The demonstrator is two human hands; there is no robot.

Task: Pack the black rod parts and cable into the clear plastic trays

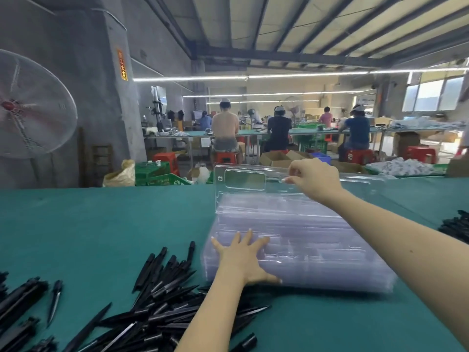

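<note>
The left hand (243, 257) lies spread flat on the trays (304, 240). The right hand (313, 180) pinches the top tray (243, 179), tipped up. It might bend or drag others along. Rods (162, 295) wait beside the left hand.

Both forearms are bare up to the edge of view, with no sleeve, cuff, glove, watch or ring on them. The left hand (243, 260) and right hand (313, 177) are bare too, and the fingernails look short and pale.
</note>
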